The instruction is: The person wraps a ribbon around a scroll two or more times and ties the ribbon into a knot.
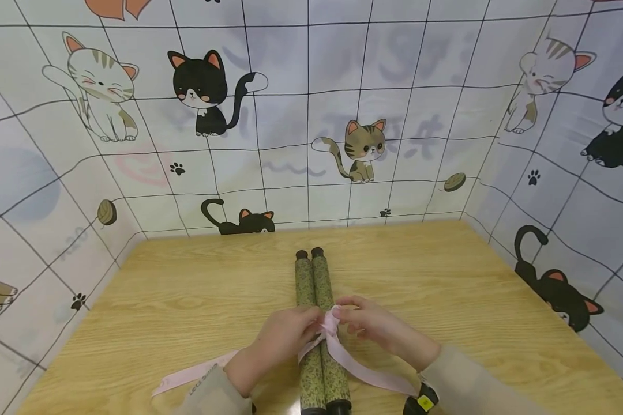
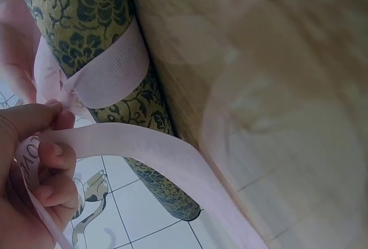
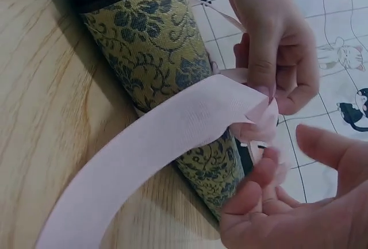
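Note:
Two rolled scrolls [image 1: 305, 282] in green-gold brocade with dark floral patterning and black end knobs lie side by side on the table. A pink ribbon [image 1: 355, 369] wraps both near their middle, with a gathered knot and loop on top. My left hand [image 1: 285, 334] pinches the ribbon at the knot; in the left wrist view its other fingers curl over a tail with printed letters. My right hand [image 3: 305, 203] is at the loop, thumb spread away from its bent fingers. The fingertips are beside or touching the ribbon; the exact contact is unclear.
The scrolls rest on a light wood-grain table [image 1: 213, 276]. A white grid cloth with cartoon cats [image 1: 202, 92] stands behind and at both sides. One ribbon tail [image 1: 187, 377] stretches left across the table, and another curves right toward the right wrist's dark strap [image 1: 420, 400].

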`<state>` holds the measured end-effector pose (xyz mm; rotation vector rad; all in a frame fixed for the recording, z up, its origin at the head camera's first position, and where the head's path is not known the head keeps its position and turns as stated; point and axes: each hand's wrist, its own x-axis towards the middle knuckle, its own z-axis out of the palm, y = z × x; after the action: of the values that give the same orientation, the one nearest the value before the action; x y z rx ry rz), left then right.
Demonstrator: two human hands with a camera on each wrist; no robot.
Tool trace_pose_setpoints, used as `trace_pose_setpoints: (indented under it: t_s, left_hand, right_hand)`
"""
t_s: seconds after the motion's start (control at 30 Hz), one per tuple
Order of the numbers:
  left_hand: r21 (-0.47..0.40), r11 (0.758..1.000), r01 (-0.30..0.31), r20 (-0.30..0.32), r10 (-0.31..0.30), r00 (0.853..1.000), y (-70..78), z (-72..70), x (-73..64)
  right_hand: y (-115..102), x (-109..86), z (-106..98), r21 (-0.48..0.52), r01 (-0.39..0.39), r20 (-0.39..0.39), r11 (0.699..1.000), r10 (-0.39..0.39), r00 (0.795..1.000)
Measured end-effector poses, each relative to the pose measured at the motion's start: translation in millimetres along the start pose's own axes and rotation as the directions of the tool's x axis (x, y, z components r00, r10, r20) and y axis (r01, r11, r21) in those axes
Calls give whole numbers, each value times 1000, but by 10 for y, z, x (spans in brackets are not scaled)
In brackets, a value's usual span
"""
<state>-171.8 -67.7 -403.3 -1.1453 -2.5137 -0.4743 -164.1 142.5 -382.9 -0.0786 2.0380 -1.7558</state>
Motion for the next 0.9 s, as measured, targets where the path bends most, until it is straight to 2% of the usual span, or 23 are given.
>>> trace_pose_setpoints:
  t_s: [0.17, 0.27, 0.4, 0.47, 0.57, 0.7, 0.9]
  left_hand:
    - [-6, 1000, -26, -2, 26, 1000, 25, 4, 16]
    - [-22, 999, -31, -6, 31, 999, 27, 5, 11]
    - [-40, 999, -20, -6, 20, 1000, 11, -10, -2]
    - [-73, 997, 4, 18, -3, 1000, -4, -35, -4]
    - [-170, 982, 79, 95, -64, 993, -36, -96, 2]
    - [-260, 949, 179, 189, -132, 973, -97, -190, 20]
    - [-268, 932, 243, 211, -190, 959, -236, -276, -25]
  right_hand:
    - [-4, 44, 30, 42, 67, -70, 997, -64, 995]
    - [-3, 43, -10, 109, 93, -97, 990, -83, 992]
    - [18, 25, -103, 209, 98, -116, 973, -75, 990]
    - [32, 12, -146, 223, 99, -114, 970, -75, 991]
    - [49, -3, -184, 207, 92, -103, 974, -71, 992]
    - [49, -18, -194, 141, 80, -142, 987, -60, 988]
    - [40, -25, -193, 21, 68, -243, 997, -61, 968]
